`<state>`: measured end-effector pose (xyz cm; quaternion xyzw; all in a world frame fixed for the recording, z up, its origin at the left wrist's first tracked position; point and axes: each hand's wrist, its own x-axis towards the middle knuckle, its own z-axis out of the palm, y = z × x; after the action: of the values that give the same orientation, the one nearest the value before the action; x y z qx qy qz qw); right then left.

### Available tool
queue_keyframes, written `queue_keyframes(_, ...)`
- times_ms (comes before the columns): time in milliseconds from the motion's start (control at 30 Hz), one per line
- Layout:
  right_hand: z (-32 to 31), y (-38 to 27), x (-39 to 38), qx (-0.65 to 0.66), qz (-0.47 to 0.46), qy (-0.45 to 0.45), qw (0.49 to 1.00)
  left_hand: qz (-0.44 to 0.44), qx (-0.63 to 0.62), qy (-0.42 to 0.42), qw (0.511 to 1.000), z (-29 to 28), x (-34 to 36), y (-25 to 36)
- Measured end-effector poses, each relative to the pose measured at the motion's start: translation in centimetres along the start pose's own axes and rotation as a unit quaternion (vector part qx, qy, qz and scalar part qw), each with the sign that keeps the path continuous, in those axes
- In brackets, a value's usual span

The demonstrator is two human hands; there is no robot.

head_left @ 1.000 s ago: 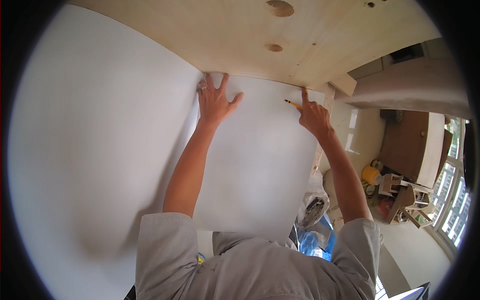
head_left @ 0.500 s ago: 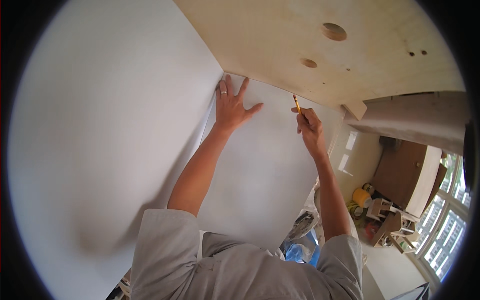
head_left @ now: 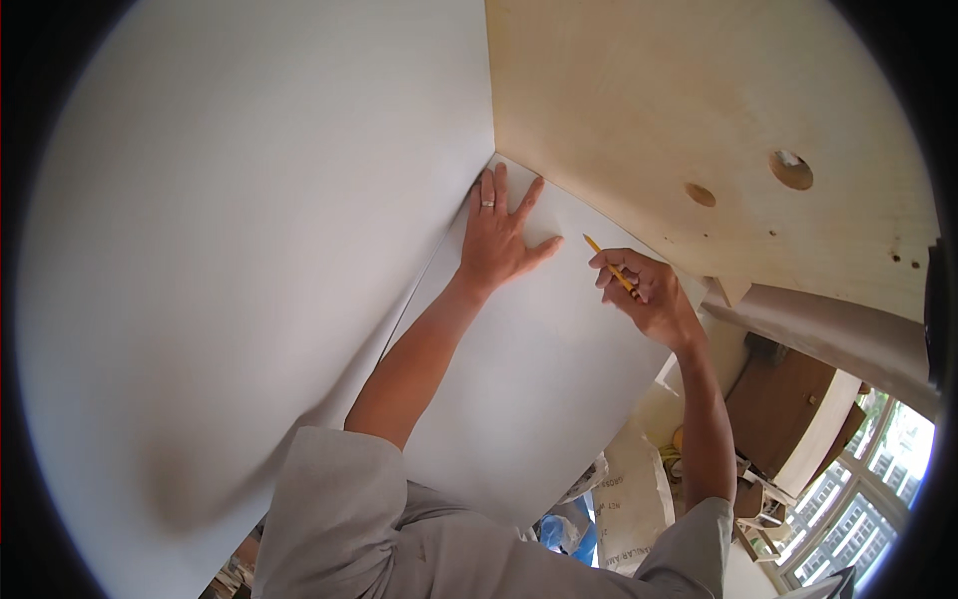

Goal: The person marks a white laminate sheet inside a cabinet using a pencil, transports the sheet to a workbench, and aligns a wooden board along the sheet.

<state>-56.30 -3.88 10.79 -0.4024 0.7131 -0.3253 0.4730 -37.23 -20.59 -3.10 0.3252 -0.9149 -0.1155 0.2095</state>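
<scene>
My left hand (head_left: pixel 499 240) lies with fingers spread on a white board (head_left: pixel 519 369), close to the corner where it meets a tall white panel (head_left: pixel 249 230) and a plywood panel (head_left: pixel 639 110). A ring shows on one of its fingers. In my right hand (head_left: pixel 654 299) a yellow pencil (head_left: pixel 609 264) is gripped between the fingers, its sharpened tip pointing up and left toward my left thumb. The right hand is over the white board's right part, below the plywood edge. Whether the pencil tip touches the board I cannot tell.
Round holes (head_left: pixel 790 170) pierce the plywood panel. To the right stand a brown wooden cabinet (head_left: pixel 783 409) and a window (head_left: pixel 858 499). Below the board are a blue plastic bag (head_left: pixel 569 529) and a printed paper sack (head_left: pixel 634 489).
The view has turned, tilting the plywood edge. The pencil has been flipped in my right hand: its eraser end was up before, and the sharpened tip is up now. My left hand stays spread.
</scene>
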Motion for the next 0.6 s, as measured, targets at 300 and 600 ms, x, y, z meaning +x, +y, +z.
queue_keyframes(300, 0.6, -2.4, 0.8, -0.299, -0.136, -0.005, 0.945, -0.019, -0.005, -0.009, 1.000, 0.0, -0.2, 0.5)
queue_keyframes(600, 2.3, -4.4, 7.9, -0.684, -0.411, 0.143, 0.586, -0.009, 0.024, -0.005, 1.000, 0.0, -0.2, 0.4)
